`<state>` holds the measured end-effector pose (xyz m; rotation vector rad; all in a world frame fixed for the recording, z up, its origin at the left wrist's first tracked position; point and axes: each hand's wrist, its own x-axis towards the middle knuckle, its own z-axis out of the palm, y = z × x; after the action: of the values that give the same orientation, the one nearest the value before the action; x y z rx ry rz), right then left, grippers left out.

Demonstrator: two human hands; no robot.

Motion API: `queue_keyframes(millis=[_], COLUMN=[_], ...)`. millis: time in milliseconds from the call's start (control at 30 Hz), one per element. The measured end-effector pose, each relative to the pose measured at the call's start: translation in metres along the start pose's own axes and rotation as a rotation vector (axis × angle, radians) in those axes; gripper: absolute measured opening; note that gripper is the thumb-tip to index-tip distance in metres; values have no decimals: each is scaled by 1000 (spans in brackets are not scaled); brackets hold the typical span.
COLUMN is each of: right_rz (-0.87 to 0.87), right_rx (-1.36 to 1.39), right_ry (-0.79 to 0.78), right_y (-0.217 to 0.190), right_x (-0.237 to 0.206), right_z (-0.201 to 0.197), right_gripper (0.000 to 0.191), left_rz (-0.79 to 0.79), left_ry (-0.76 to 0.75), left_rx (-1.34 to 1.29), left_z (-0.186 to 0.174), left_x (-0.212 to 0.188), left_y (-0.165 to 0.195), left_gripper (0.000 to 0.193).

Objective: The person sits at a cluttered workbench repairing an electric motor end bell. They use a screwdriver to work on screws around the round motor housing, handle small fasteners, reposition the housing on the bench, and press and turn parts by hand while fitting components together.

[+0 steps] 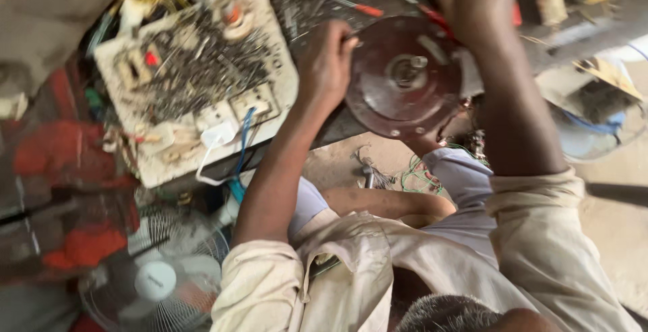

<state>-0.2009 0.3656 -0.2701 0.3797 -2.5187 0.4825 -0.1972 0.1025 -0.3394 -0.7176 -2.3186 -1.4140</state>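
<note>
Hands: left (pixel 325 62) steadies round maroon housing (pixel 403 75).

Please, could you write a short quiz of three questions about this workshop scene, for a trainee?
1. True or false: the left hand touches the rim of the round dark red metal disc.
2. Which thing lies left of the disc? A) white board with switches and sockets B) blue bucket C) wooden ladder
3. Fill in: the right hand holds a tool with a ___ handle.

Key: 1 true; 2 A; 3 red
</note>
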Motion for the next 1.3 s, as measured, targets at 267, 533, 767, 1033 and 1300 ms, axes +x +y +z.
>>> queue_keyframes(millis=[267,533,767,1033,1300], right_rz=[266,593,517,-95,12], right_rx=[295,445,523,564,641], right_ry=[343,-219,-100,-159,-122], right_y=[-76,-139,-160,-218,-238], right_x=[-186,-408,-450,-399,-435], right_z=[-40,-98,-124,-108,-113], right_gripper=[19,19,24,33,37], left_rz=[95,191,-515,-637,-617], left_ry=[-49,-31,-585,-874,-887], left_rx=[11,-20,-822,-814,-810], left_z=[-12,-52,-22,-37,-34], left_x=[0,-75,-278,-340,-355], left_y=[17,62,85,147,173], left_gripper=[10,10,13,25,22])
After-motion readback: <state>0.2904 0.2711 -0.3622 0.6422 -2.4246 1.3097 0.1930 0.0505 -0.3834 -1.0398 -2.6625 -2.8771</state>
